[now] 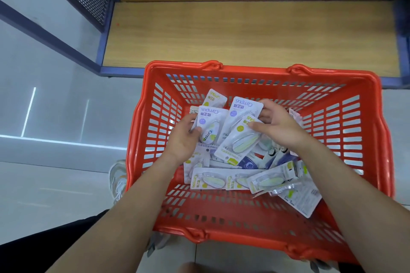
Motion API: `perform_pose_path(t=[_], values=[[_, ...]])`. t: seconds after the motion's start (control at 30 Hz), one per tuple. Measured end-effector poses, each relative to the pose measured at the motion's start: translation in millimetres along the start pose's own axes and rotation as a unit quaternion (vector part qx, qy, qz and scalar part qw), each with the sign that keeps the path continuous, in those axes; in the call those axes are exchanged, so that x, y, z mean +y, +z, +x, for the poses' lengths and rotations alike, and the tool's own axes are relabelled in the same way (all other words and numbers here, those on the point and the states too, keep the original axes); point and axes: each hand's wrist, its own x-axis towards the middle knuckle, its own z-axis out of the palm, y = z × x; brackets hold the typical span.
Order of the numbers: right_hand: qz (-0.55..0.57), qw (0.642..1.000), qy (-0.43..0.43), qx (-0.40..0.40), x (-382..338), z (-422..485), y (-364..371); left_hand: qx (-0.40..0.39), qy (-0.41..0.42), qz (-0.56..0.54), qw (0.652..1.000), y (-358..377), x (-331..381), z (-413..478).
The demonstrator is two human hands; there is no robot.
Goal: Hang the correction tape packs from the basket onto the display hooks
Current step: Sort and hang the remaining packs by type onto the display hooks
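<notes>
A low wooden shelf [244, 33] stands behind the red basket [375, 131], which sits on the floor. Many correction tape packs lie in a loose heap [244, 175] on the basket bottom, and both hands are inside it. The left hand [182, 139] has its grip closed on a purple pack [209, 125], whose long axis points away from the person. The right hand [280, 127] pinches a green pack [238, 139], which lies slanted, running from the fingers down toward the left hand. The two packs almost touch between the hands. No hooks are in view, so I judge both packs must go up and out of the basket
</notes>
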Motion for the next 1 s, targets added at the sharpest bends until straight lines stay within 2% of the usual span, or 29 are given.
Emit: perform_pose_path(t=[0.27, 0.5, 0.7, 0.8, 1.0], values=[[0.063, 0.998, -0.013, -0.027, -20, -28, -9, 0.040, 0.028, -0.059, 0.997, -16, 28, -28], [0.145, 0.989, -0.028, 0.022, -36, -56, -14, 0.064, 0.085, -0.105, 0.989, -23, 60, -57], [0.146, 0.988, -0.047, 0.035, -46, -68, -15, 0.078, 0.122, -0.132, 0.980, -27, 82, -73], [0.160, 0.985, -0.042, 0.043, -46, -71, -16, 0.059, 0.095, -0.125, 0.986, -22, 73, -69], [0.173, 0.983, 0.013, 0.052, -25, -65, -11, 0.011, -0.043, -0.100, 0.994, 9, 18, -56]])
